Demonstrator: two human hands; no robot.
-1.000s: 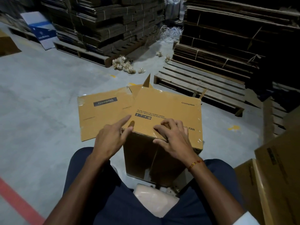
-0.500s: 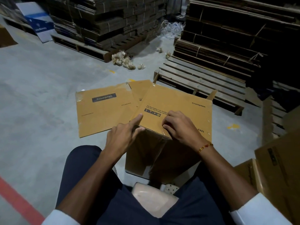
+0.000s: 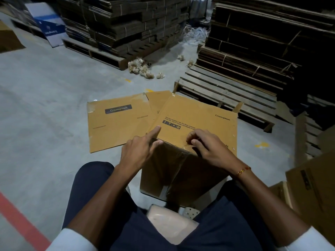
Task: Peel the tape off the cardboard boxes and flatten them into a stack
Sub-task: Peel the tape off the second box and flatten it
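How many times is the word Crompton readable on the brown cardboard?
2: one on the dark label of the flattened box on the floor, one on the top panel of the upright box.

a grey concrete floor (image 3: 45,109) fills the left side, with a red painted line (image 3: 20,220) crossing its near left corner and small yellow marks (image 3: 262,145) to the right. a bare wooden pallet (image 3: 226,93) lies at centre right. crumpled scraps of pale packing waste (image 3: 140,68) sit on the floor between the pallets. a blue and white board (image 3: 49,26) leans at the far left. a pale stool seat (image 3: 170,221) shows at the bottom.
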